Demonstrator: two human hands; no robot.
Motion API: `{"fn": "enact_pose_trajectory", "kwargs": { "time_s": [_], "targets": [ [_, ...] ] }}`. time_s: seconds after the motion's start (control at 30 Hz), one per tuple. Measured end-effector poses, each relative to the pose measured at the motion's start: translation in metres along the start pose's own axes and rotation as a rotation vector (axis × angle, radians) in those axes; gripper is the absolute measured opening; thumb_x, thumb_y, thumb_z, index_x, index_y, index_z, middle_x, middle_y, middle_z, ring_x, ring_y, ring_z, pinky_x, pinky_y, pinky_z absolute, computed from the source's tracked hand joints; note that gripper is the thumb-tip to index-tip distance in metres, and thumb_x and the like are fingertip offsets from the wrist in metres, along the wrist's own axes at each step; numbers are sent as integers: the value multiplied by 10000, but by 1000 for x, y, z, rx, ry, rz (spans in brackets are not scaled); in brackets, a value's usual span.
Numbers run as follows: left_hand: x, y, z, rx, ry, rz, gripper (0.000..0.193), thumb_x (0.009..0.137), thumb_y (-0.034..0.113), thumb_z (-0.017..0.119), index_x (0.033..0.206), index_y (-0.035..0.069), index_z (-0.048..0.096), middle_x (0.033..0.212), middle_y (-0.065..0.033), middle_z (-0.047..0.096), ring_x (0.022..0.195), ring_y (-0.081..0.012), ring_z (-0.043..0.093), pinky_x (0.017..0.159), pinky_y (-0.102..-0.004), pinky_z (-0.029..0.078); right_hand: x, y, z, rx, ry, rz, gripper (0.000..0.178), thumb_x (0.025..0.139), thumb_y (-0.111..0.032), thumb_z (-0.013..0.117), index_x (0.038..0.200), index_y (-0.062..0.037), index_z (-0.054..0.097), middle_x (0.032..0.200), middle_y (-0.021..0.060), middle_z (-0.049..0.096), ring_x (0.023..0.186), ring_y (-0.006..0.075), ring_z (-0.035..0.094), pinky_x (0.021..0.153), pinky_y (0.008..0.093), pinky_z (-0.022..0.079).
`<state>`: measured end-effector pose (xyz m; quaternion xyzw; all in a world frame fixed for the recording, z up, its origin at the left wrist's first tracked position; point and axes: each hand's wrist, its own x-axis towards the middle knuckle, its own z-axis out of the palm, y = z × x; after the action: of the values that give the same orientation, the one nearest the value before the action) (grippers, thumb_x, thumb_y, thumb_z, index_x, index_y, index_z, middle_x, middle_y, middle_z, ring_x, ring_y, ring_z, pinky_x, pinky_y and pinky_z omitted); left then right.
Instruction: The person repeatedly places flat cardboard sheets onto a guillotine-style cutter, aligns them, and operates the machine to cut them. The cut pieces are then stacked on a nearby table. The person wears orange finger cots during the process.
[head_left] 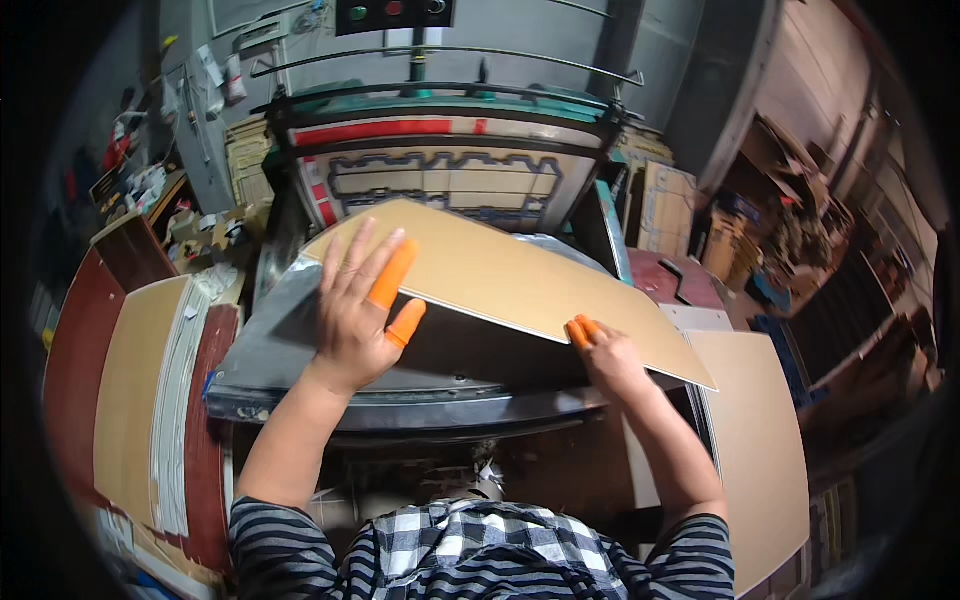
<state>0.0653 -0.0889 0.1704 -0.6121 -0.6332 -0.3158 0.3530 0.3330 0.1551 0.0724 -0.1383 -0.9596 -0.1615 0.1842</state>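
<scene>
A large tan cardboard sheet (500, 265) with a white lower edge slants over the grey metal bed (300, 345) of a die-cutting press. Its near edge is raised, with dark shadow beneath. My left hand (362, 310) is against the sheet's left end, fingers stretched out and thumb apart; orange finger cots cover the index finger and thumb. At the near edge, right of the middle, my right hand (605, 352) pinches the sheet between fingers that also wear orange cots. Behind it stands the press's upright plate with a dark-outlined cutting die (445, 180).
Tan sheets are stacked at the left (140, 380), beside a dark red board (205, 430). Another tan sheet pile (755, 430) stands at the right, below a red surface (675, 280) holding a black tool. A control box (393, 14) hangs above the press; scrap cardboard (800, 230) heaps far right.
</scene>
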Motion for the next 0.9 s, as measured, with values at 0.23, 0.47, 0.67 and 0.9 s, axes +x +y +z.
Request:
{"fn": "enact_pose_trajectory", "kwargs": {
  "time_s": [0.23, 0.47, 0.67, 0.9],
  "targets": [
    [-133, -105, 57, 65, -1158, -514, 688, 925, 610, 412, 1437, 150, 414, 1532, -106, 313, 1417, -345, 252, 1159, -493, 147, 46, -54, 53, 784, -343, 0, 494, 931, -479, 525, 1279, -130, 562, 1292, 127, 573, 1247, 313, 479, 1040, 479, 350],
    [-145, -103, 56, 39, -1123, -631, 690, 922, 643, 375, 1435, 184, 422, 1516, -101, 344, 1433, -312, 222, 1156, -501, 121, 58, -59, 77, 304, -640, 373, 676, 940, -621, 366, 1427, -153, 403, 1465, 128, 408, 1403, 340, 250, 1059, 597, 225],
    [-149, -139, 63, 52, -1201, -675, 688, 926, 648, 348, 1463, 218, 378, 1560, -55, 263, 1443, -344, 174, 1150, -533, 125, 107, -54, 124, 326, -683, 353, 689, 911, -650, 389, 1383, -149, 416, 1480, 116, 371, 1395, 357, 267, 1075, 583, 245],
    [-147, -151, 74, 50, -1237, -699, 681, 930, 633, 358, 1478, 229, 349, 1570, -67, 233, 1450, -356, 143, 1157, -526, 116, 129, -40, 155, 391, -697, 329, 707, 897, -684, 381, 1312, -119, 469, 1412, 107, 451, 1375, 337, 302, 1076, 572, 267]
  ]
}}
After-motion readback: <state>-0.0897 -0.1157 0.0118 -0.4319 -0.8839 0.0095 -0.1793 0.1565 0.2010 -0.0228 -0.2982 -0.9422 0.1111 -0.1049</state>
